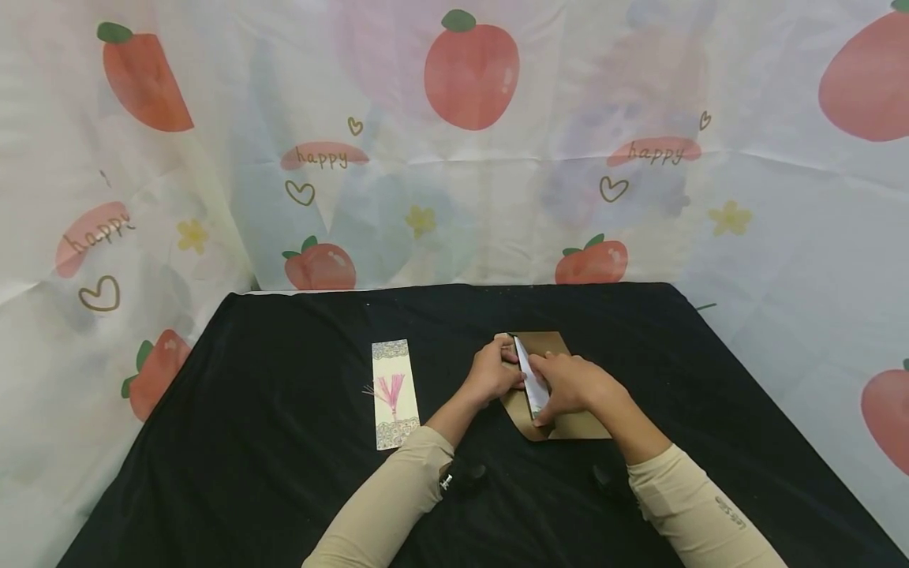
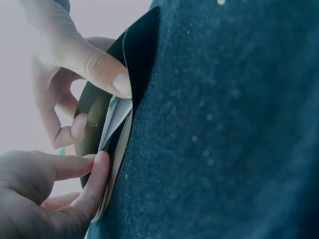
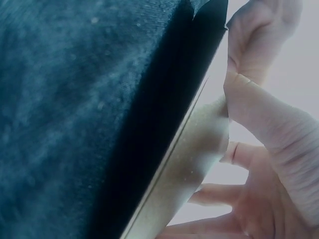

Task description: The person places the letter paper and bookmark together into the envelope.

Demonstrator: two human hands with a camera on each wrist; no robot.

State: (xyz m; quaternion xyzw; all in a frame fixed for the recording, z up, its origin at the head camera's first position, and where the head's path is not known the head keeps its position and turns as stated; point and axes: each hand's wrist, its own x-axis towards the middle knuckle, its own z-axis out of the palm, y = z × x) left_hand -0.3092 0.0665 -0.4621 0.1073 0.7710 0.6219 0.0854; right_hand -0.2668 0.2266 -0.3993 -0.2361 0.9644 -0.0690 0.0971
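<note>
A brown paper envelope (image 1: 582, 426) lies on the black cloth, with a folded white paper (image 1: 526, 364) standing partly out of its opening. My left hand (image 1: 495, 372) is at the envelope's left side; in the left wrist view its thumb and forefinger pinch the edge of the opening, right beside the paper. From the other side my right hand (image 1: 571, 383) holds the white paper, thumb near its lower end and forefinger higher up. The left wrist view shows the right thumb (image 2: 107, 74) against the paper's upper end. The part of the paper inside the envelope is hidden.
To the left lies a cream card (image 1: 383, 363) with grey lace-patterned ends and a pink tassel (image 1: 390, 392). Black cloth (image 1: 284, 379) covers the table, and a fruit-printed curtain (image 1: 483, 213) hangs behind and along both sides.
</note>
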